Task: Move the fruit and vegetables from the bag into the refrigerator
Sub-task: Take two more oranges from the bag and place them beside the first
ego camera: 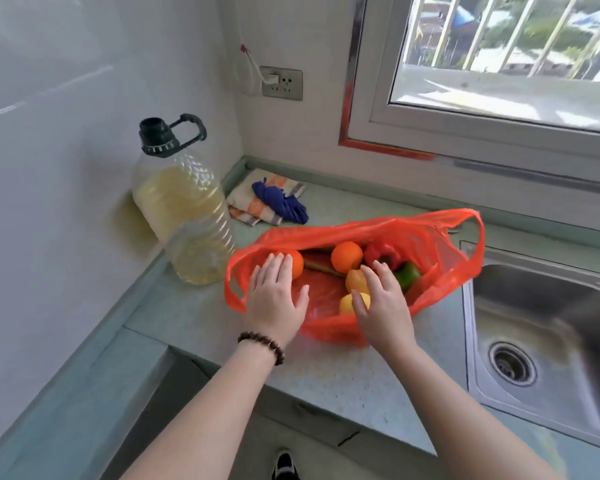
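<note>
An open red plastic bag lies on the counter beside the sink. Inside it I see two oranges, one at the left and one in the middle, a red pepper, a green pepper, a yellow-orange fruit and a lemon. My left hand, with a bead bracelet at the wrist, reaches into the bag with straight fingers touching the left orange. My right hand lies over the lemon and the yellow-orange fruit, fingers spread and lightly bent.
A large oil bottle with a black cap stands at the bag's left, by the wall. A folded cloth with a blue rag lies in the back corner. A steel sink is at the right. The counter's front edge is below my arms.
</note>
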`<action>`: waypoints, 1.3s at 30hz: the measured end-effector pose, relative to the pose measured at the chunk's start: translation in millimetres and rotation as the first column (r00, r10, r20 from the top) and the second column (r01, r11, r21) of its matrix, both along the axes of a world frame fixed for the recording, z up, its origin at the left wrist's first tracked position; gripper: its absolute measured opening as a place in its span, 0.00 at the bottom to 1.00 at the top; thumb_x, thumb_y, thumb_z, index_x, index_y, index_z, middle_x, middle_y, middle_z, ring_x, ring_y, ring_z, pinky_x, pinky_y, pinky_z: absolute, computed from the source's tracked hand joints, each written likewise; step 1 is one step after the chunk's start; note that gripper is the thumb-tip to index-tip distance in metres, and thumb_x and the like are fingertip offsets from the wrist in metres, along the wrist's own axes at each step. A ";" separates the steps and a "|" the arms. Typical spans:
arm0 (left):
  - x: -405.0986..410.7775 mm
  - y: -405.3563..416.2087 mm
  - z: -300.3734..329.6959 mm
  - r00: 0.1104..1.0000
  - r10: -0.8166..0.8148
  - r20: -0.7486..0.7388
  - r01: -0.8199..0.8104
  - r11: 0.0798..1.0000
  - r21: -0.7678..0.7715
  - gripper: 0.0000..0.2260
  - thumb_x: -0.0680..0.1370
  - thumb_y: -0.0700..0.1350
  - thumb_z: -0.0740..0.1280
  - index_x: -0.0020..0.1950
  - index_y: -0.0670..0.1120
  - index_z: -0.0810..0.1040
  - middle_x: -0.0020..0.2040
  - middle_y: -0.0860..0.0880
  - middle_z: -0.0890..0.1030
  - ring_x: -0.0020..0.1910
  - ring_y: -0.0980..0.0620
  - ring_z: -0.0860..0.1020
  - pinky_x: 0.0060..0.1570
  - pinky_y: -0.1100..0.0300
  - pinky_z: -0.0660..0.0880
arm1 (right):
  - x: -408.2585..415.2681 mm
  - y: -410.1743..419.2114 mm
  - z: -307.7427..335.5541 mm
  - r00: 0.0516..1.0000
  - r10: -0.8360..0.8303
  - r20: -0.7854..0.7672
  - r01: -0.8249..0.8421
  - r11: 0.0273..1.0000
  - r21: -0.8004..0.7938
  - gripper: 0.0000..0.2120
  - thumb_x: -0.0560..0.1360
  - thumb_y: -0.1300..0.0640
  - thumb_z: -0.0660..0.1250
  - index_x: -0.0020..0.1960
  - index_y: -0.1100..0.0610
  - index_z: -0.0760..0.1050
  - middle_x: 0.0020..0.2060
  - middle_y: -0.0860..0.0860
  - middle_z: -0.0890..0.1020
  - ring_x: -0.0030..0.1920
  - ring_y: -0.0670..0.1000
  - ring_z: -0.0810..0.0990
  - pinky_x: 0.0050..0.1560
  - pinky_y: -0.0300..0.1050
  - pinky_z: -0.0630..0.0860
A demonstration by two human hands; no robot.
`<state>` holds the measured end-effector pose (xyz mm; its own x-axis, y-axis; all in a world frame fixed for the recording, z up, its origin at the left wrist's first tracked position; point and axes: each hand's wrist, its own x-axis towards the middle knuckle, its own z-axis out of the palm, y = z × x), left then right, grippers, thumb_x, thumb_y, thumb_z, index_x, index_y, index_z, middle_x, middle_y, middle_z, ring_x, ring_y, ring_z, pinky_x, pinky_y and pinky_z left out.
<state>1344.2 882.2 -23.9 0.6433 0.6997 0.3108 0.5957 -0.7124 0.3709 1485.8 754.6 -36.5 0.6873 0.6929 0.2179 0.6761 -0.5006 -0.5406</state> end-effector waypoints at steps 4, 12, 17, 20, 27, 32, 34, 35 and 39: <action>23.0 50.6 -14.8 0.989 -0.062 -0.132 0.059 0.998 -0.031 0.31 0.77 0.56 0.61 0.76 0.45 0.59 0.75 0.45 0.61 0.76 0.48 0.55 0.74 0.50 0.52 | 24.4 45.4 -6.8 0.999 -0.013 0.041 0.014 0.999 -0.031 0.23 0.74 0.53 0.66 0.67 0.59 0.70 0.70 0.60 0.68 0.72 0.59 0.62 0.72 0.54 0.61; 53.9 103.0 -54.9 0.936 -0.129 -0.329 0.070 0.980 -0.185 0.42 0.74 0.65 0.61 0.78 0.48 0.45 0.78 0.49 0.47 0.77 0.51 0.42 0.74 0.51 0.47 | 62.7 96.6 -27.2 0.997 0.048 0.066 -0.025 0.952 -0.306 0.34 0.72 0.42 0.66 0.73 0.53 0.60 0.74 0.56 0.59 0.75 0.56 0.54 0.75 0.52 0.53; 67.1 117.7 -68.3 0.931 -0.141 -0.336 0.051 0.964 -0.263 0.47 0.70 0.66 0.66 0.77 0.49 0.43 0.78 0.51 0.47 0.77 0.52 0.42 0.72 0.53 0.56 | 76.8 120.0 -36.1 0.995 0.081 0.062 -0.044 0.892 -0.450 0.39 0.71 0.42 0.68 0.75 0.52 0.54 0.75 0.58 0.55 0.75 0.58 0.53 0.74 0.52 0.55; 71.6 123.4 -73.7 0.942 -0.134 -0.309 0.041 0.957 -0.288 0.48 0.68 0.63 0.70 0.77 0.51 0.45 0.78 0.51 0.50 0.77 0.52 0.46 0.71 0.53 0.58 | 81.4 125.9 -43.0 0.998 0.058 0.017 -0.043 0.879 -0.474 0.39 0.70 0.45 0.70 0.75 0.51 0.53 0.75 0.58 0.55 0.74 0.58 0.54 0.71 0.51 0.58; 74.6 127.7 -83.7 0.973 -0.110 -0.205 0.039 0.947 -0.319 0.44 0.70 0.58 0.72 0.77 0.52 0.49 0.77 0.50 0.55 0.76 0.52 0.53 0.70 0.54 0.61 | 86.1 123.6 -48.8 0.999 0.044 -0.015 -0.046 0.913 -0.406 0.37 0.70 0.49 0.70 0.74 0.51 0.57 0.73 0.57 0.59 0.73 0.59 0.58 0.70 0.51 0.61; 71.7 120.3 -69.6 0.990 -0.107 -0.089 0.067 0.925 -0.373 0.43 0.68 0.56 0.73 0.76 0.51 0.53 0.76 0.49 0.58 0.74 0.50 0.58 0.71 0.55 0.62 | 82.0 111.1 -38.7 0.995 0.044 -0.094 -0.069 0.958 -0.278 0.36 0.70 0.49 0.71 0.73 0.51 0.57 0.74 0.53 0.59 0.72 0.56 0.59 0.68 0.50 0.64; 70.9 113.8 -58.7 0.994 -0.108 -0.033 0.088 0.926 -0.366 0.43 0.68 0.55 0.74 0.76 0.52 0.54 0.75 0.49 0.58 0.74 0.51 0.59 0.70 0.57 0.62 | 79.2 103.1 -31.6 0.993 0.032 -0.111 -0.057 0.972 -0.227 0.36 0.70 0.49 0.71 0.73 0.51 0.58 0.74 0.52 0.59 0.72 0.55 0.59 0.68 0.49 0.64; 71.2 110.6 -53.2 0.994 -0.107 -0.008 0.097 0.928 -0.361 0.43 0.68 0.55 0.75 0.76 0.52 0.55 0.75 0.49 0.59 0.74 0.51 0.59 0.69 0.57 0.62 | 77.6 99.2 -28.0 0.993 0.023 -0.116 -0.046 0.979 -0.200 0.36 0.70 0.49 0.71 0.73 0.51 0.58 0.73 0.52 0.60 0.72 0.54 0.59 0.67 0.49 0.64; 80.0 99.4 -30.8 0.989 -0.135 0.067 0.149 0.930 -0.337 0.44 0.67 0.54 0.76 0.76 0.51 0.55 0.76 0.49 0.58 0.75 0.52 0.58 0.69 0.61 0.60 | 72.6 84.3 -10.1 0.983 -0.054 -0.177 0.037 0.994 -0.099 0.36 0.69 0.49 0.72 0.73 0.47 0.59 0.74 0.52 0.59 0.73 0.53 0.60 0.66 0.48 0.66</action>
